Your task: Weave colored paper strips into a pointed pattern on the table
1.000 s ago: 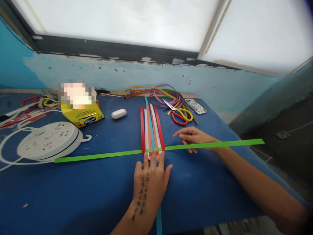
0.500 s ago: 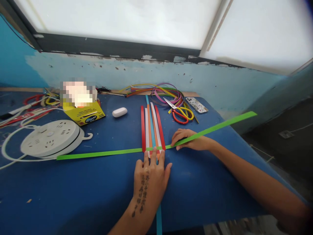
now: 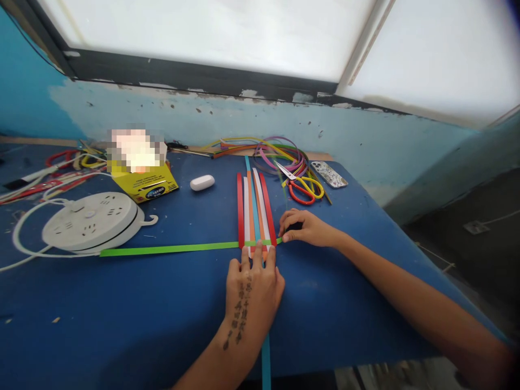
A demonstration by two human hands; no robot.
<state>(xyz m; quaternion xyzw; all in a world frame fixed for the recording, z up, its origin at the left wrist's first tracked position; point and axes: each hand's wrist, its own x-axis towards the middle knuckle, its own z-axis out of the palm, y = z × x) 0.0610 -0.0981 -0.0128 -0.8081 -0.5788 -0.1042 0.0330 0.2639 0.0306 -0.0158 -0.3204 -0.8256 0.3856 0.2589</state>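
Note:
Red, white, orange and blue strips [image 3: 240, 208] lie side by side on the blue table. A green strip [image 3: 170, 249] crosses them near their lower ends and runs far out to the left. My left hand [image 3: 255, 287] lies flat with fingers spread, its fingertips pressing on the strips just below the green one. Just right of the red strip, my right hand [image 3: 303, 226] pinches the green strip. Beyond my right fingers the strip stands up edge-on and shows only as a thin line.
Scissors [image 3: 303, 189], coiled strips [image 3: 280, 154] and a phone [image 3: 330, 174] lie at the back right. A white earbud case [image 3: 202, 183], a yellow box [image 3: 146, 181] and a round power strip [image 3: 92, 222] with its cable are to the left.
My right hand has turned the free right end of the green strip from pointing rightward to standing upward, away from me. My left hand stays on the strips. The view has shifted slightly.

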